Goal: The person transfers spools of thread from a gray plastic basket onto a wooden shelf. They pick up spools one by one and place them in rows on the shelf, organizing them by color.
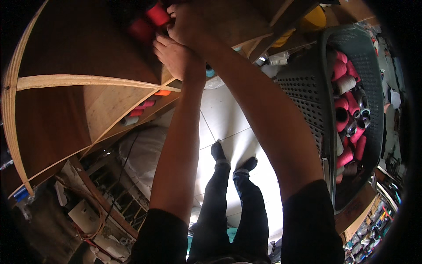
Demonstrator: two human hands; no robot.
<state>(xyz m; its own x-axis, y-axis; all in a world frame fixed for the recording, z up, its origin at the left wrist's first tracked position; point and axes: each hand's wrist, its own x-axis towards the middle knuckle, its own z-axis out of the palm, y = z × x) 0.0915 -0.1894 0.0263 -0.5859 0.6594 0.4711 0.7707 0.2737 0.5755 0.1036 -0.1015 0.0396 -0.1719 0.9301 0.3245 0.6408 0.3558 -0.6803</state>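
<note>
At the top, two red thread spools, one upper [158, 14] and one lower [142, 30], sit inside a dark wooden shelf compartment, blurred by motion. My right hand [187, 28] is closed at the upper spool, its fingers showing beside the thread. Just below it, my left hand [171, 55] has its fingers bent together against the lower spool; its palm side is hidden. The two hands overlap at the wrists and partly cover the spools.
Left of my arms, a wooden shelf divider [88, 80] separates compartments, with pink and orange spools lower down. A grey perforated basket [303, 90] full of pink, white and dark spools [345, 156] stands at right. White tiles [233, 116] lie underfoot; a whitish sack [145, 152] is at left.
</note>
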